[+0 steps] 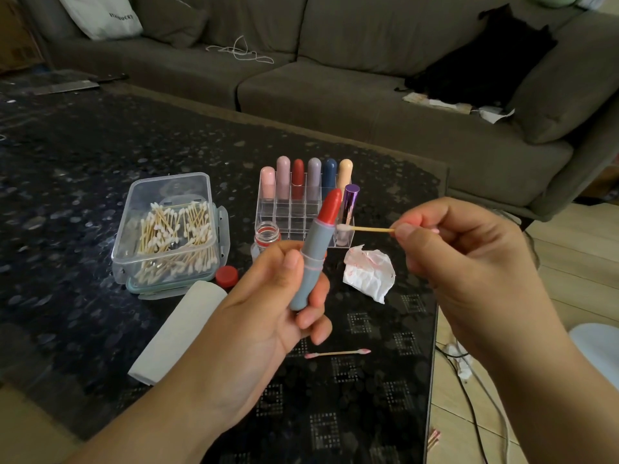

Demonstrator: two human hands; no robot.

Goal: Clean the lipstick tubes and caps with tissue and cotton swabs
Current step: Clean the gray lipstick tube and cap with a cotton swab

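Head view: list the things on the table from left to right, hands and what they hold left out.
Cotton swab box → red cap → small open jar → clear lipstick organizer → crumpled stained tissue.

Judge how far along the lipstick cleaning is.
Done: a stained tissue and used swab lie on the table. In hand: left hand grips the grey lipstick; right hand pinches a cotton swab beside it. Left: the racked lipsticks, state unclear.

Both forearms (187,390) bare; short unpainted nails on the fingers (403,231).
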